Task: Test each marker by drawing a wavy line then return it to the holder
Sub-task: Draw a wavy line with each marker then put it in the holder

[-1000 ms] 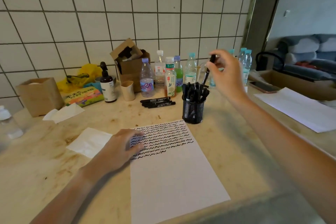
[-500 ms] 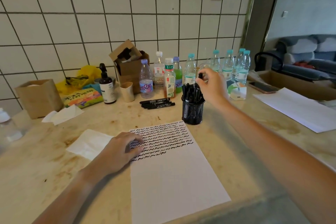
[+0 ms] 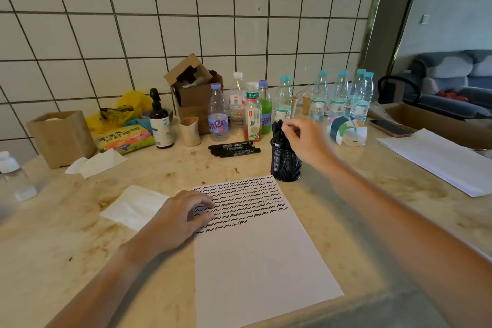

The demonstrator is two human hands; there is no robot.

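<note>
Stained beige marble counter (image 3: 66,261) | white sheet of wavy black lines (image 3: 263,253) | black mesh holder (image 3: 285,165) | four loose black markers (image 3: 234,148) | plastic bottles (image 3: 282,100) along tiled wall | wooden box (image 3: 61,138) | white tissue (image 3: 134,206)

2 bare forearms — no sleeves, rings or watch.

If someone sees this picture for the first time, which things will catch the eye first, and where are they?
First, the white paper in the middle of the counter, its upper part filled with rows of black wavy lines, with the left hand resting on its left edge. Behind it, the right hand pinches a marker in the black mesh holder. A row of bottles lines the tiled wall.
</note>
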